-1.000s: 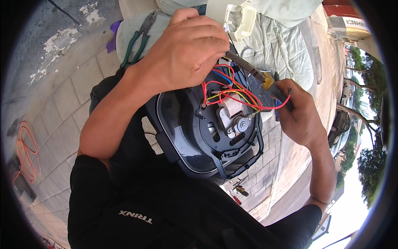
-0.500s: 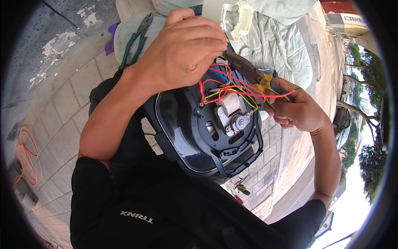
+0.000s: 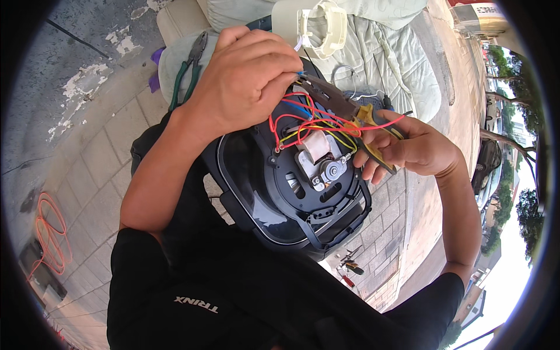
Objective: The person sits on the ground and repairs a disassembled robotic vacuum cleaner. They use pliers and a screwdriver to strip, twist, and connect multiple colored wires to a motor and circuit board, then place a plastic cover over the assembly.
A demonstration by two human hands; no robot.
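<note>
My right hand point(image 3: 417, 144) grips a pair of pliers point(image 3: 332, 98) with long, flat dark jaws and yellow-and-black handles. The handles are spread, with fingers on the lower one. My left hand point(image 3: 254, 84) is closed in a pinch beside the jaw tips. A bit of blue wire point(image 3: 301, 73) shows at its fingertips; the rest is hidden by the hand. Below both hands lies a black appliance housing point(image 3: 280, 192) with a small metal motor point(image 3: 331, 170) on it. Red wires point(image 3: 326, 119) loop up from the housing and pass across the pliers.
Green-handled pliers point(image 3: 189, 70) lie on a pale green cloth point(image 3: 402, 64) at the far left. A cream plastic part point(image 3: 326, 32) rests at the back. An orange cord point(image 3: 52, 233) is coiled on the paving at left. Several hand tools point(image 3: 352, 267) lie low on the right.
My left hand has shifted slightly left with the wire end, and the blue now shows at its fingertips. The pliers' handles have spread apart as my right fingers loosened.
</note>
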